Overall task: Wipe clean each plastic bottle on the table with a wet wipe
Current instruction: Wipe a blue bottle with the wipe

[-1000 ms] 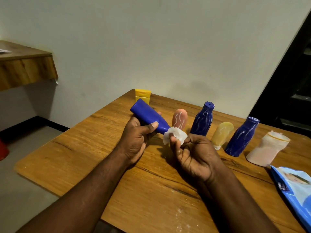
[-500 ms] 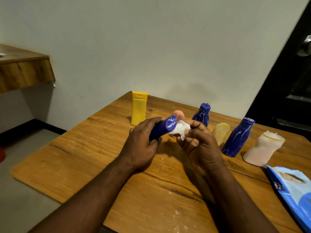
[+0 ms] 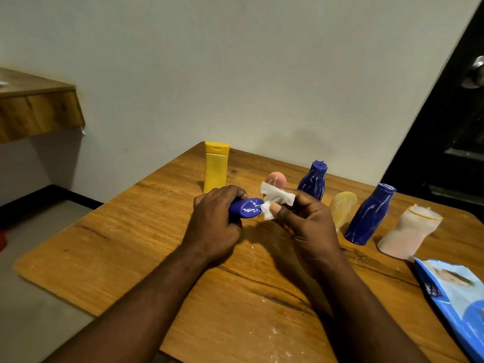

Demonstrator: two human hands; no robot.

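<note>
Left hand (image 3: pixel 213 221) is curled round a small blue bottle (image 3: pixel 246 208). It grips the bottle sideways above the bench (image 3: pixel 117 247), with the oval base turned toward the camera. I can make out pale marks on that base but cannot read them. Right hand (image 3: pixel 310 226) pinches a white wet wipe (image 3: pixel 277 199) between thumb and fingers, and the wipe's lower fold touches the right edge of the bottle's base. On my feed both hands sit close together over the middle of the bench, forearms reaching in from the bottom edge.

Behind the hands I see a row of other bottles standing on the wood. A yellow bottle (image 3: pixel 216 167) with a flat cap stands upright at the left end, just beyond the left hand. A peach bottle (image 3: pixel 276 179) shows only its rounded top behind the wipe. Next comes a dark blue bottle (image 3: pixel 314 182) with white streaks, its lower part hidden by the right hand. A pale yellow bottle (image 3: pixel 342 209) follows, then a second dark blue bottle (image 3: pixel 369 214), and a whitish pink bottle (image 3: pixel 408 234) at the right end.

A blue wipes pack (image 3: pixel 455 302) lies near the bench's right edge, cut off by the frame. A wooden shelf (image 3: pixel 34 108) juts from the pale wall at the left. A dark door (image 3: pixel 445 127) with a metal knob (image 3: pixel 478 72) stands at the right.
</note>
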